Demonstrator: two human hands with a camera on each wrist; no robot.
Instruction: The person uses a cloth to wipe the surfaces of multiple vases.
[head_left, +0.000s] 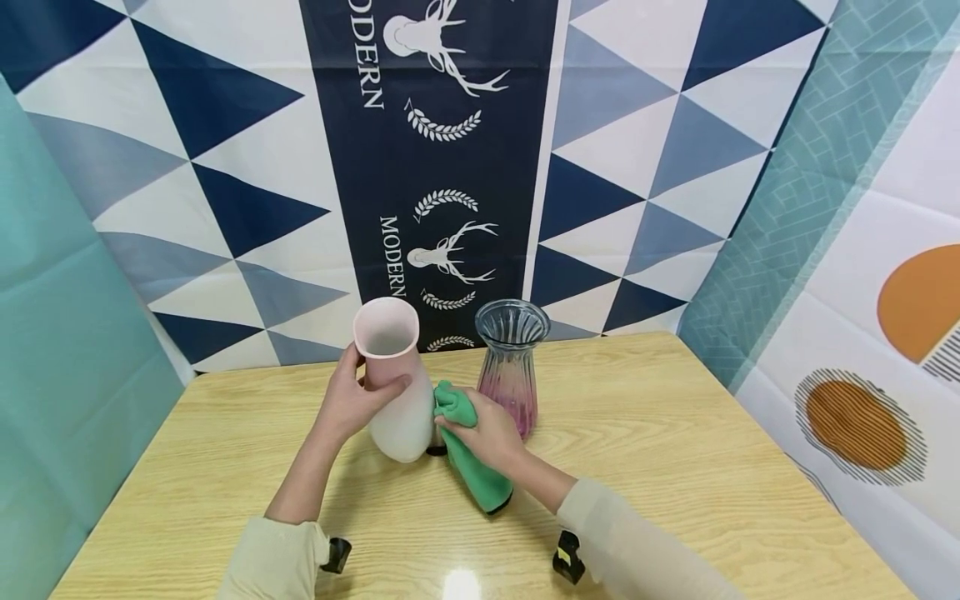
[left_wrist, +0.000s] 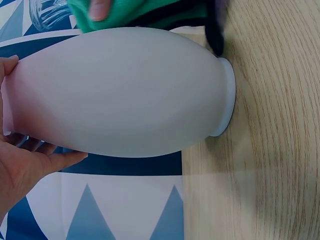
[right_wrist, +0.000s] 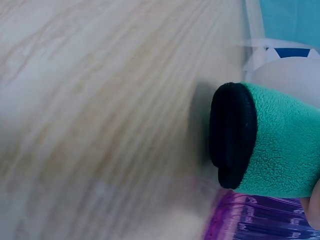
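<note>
left hand (head_left: pixel 363 403): fingers curled round the neck of the pink-and-white vase (head_left: pixel 402 417), mouth up, foot at the counter (head_left: pixel 645 475); contact there unclear. right hand (head_left: pixel 489 429): fingers closed on a bunched green cloth (head_left: pixel 474 469), dark-edged end hanging down, at the vase's right side; touching or apart, cannot tell. ribbed glass vase (head_left: pixel 513 367) stands just behind the right hand.

The pale wood-grain desk (head_left: pixel 675 450) offers open room right of the fluted blue-to-purple glass vase (head_left: pixel 519 379) and well left of the smooth pink-and-white vase (head_left: pixel 401 425). Between them, the green black-edged cloth (head_left: pixel 477 475) and right hand (head_left: pixel 489 429) block passage; a blue-and-white patterned fabric backdrop (head_left: pixel 600 175) closes off the rear.
</note>
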